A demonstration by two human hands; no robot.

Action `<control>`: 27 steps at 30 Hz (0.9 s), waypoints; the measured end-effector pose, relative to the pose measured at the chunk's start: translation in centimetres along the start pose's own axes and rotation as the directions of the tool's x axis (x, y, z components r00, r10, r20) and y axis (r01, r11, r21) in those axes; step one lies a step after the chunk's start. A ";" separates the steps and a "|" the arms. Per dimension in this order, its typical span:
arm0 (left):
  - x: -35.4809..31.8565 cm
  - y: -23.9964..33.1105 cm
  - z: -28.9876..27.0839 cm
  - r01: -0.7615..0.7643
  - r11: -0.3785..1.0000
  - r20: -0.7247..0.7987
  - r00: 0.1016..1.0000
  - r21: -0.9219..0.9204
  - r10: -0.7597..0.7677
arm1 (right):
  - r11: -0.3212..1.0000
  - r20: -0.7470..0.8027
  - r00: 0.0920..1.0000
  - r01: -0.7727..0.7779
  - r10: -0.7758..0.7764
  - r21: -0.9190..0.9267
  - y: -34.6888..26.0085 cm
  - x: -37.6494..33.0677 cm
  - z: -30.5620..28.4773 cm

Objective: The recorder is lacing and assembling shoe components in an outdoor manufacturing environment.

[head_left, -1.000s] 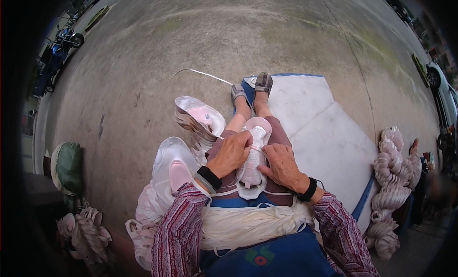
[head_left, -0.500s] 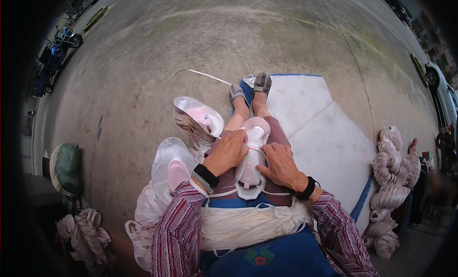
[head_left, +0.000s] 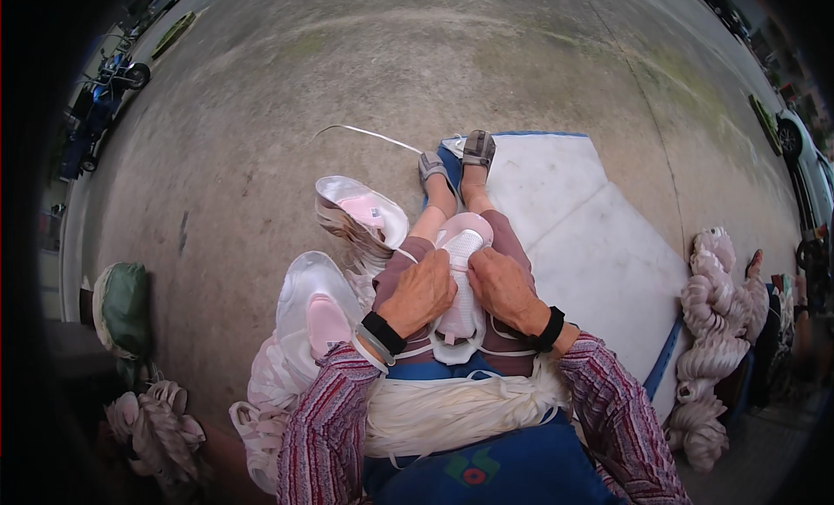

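A pale pink and white shoe upper [head_left: 460, 309] lies lengthwise over my lap, its rounded toe end away from me. My left hand [head_left: 423, 289] is closed at its left edge, fingers curled in. On the opposite edge my right hand [head_left: 504, 283] is closed too, thumb and fingertips pinched near the middle. Whether a lace is between the fingertips is hidden. A thick bundle of cream-white laces [head_left: 460, 414] lies across my lap, on a blue apron [head_left: 486, 470]. Beside my left leg stand stacked, nested shoe uppers [head_left: 360, 211], with another stack [head_left: 317, 301] nearer me.
A white board [head_left: 599, 235] with blue edges lies right of my feet. Beyond it are coiled strings of uppers [head_left: 708, 331]. A green and white sack [head_left: 123, 309] and more uppers [head_left: 156, 427] are at left. One loose lace [head_left: 373, 135] trails on the concrete.
Both hands have shifted on the upper. My right hand has gone from spread fingers to a closed pinch at the edge, and my left fingers have curled in and moved slightly nearer me.
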State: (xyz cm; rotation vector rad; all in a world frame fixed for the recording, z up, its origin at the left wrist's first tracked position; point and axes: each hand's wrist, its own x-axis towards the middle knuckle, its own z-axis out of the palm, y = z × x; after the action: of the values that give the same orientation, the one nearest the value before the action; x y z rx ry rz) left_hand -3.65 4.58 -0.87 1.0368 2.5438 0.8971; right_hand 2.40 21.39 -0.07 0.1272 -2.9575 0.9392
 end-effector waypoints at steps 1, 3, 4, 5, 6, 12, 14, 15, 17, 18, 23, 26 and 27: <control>0.0 -0.1 0.1 0.007 1.000 -0.010 1.000 -0.021 -0.007 | 0.999 0.009 1.000 0.008 -0.007 -0.036 -0.1 0.0 0.2; 0.0 -0.2 0.2 0.032 0.998 -0.009 0.999 -0.050 -0.032 | 0.997 0.019 1.000 0.015 -0.014 -0.073 -0.3 -0.1 0.6; 0.0 -0.2 0.2 0.054 0.995 -0.007 0.998 -0.080 -0.055 | 0.992 -0.008 0.999 0.050 -0.051 -0.112 -0.1 -0.1 1.0; 0.0 -0.4 0.6 0.053 0.995 -0.008 0.999 -0.081 -0.054 | 0.985 -0.034 0.996 0.082 -0.088 -0.152 0.0 -0.2 1.3; 0.1 -0.7 0.9 0.038 0.993 -0.003 0.999 -0.112 -0.039 | 0.985 -0.034 0.995 0.084 -0.090 -0.153 0.2 -0.2 1.6; 0.1 -1.7 0.9 0.025 0.973 0.004 1.000 -0.231 -0.025 | 0.997 0.002 1.000 -0.028 0.028 0.074 0.5 -0.2 1.1; 0.4 -1.3 0.2 0.030 0.971 0.022 0.999 -0.238 -0.026 | 0.983 0.036 0.995 -0.100 0.095 0.157 0.3 -0.2 0.2; 0.5 -0.9 -0.2 -0.011 0.989 0.044 0.999 -0.146 0.017 | 0.983 0.035 0.995 -0.100 0.095 0.156 0.3 -0.1 0.1; 0.8 -0.4 -0.6 -0.058 0.997 0.071 0.996 -0.056 0.062 | 0.982 0.029 0.994 -0.110 0.106 0.157 0.2 0.0 0.2; 0.8 -0.3 -1.0 -0.110 0.993 0.091 0.990 0.050 0.105 | 0.982 0.028 0.994 -0.106 0.102 0.156 0.1 -0.1 0.4; 1.1 -1.3 -1.1 -0.212 0.972 0.113 0.973 0.100 0.200 | 0.987 -0.043 0.998 -0.039 0.047 0.157 0.0 -0.3 1.2; 1.6 -1.0 -1.5 -0.138 0.990 0.183 0.974 0.029 0.131 | 0.984 -0.042 0.997 -0.062 0.070 0.168 0.3 -0.1 1.1; 1.6 -1.2 -1.3 -0.065 0.998 0.193 0.979 -0.011 0.066 | 0.984 -0.042 0.997 -0.063 0.071 0.168 0.4 0.0 1.1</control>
State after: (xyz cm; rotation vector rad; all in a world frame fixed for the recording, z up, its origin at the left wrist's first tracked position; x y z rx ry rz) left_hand -6.07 4.44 -0.60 1.1527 2.3596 0.7769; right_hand 2.40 21.06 -1.16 0.0091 -2.8532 1.1809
